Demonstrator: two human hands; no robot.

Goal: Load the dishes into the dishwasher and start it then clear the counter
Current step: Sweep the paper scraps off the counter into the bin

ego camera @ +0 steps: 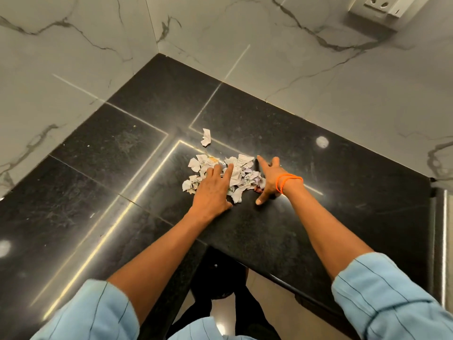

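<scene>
A heap of torn, crumpled paper scraps (241,171) lies on the black stone counter (318,192) in the corner. My left hand (213,190) rests flat on the heap's left side, fingers straight and spread over the scraps. My right hand (269,179), with an orange thread round the wrist, stands on its edge against the heap's right side, fingers straight, thumb down on the counter. One separate scrap (206,137) lies a little beyond the heap.
Marble-patterned walls (73,57) close the corner behind and to the left. A wall socket (378,7) is at the top right. A metal edge (443,241) runs along the counter's right end. The counter's front edge (282,280) drops to the floor below.
</scene>
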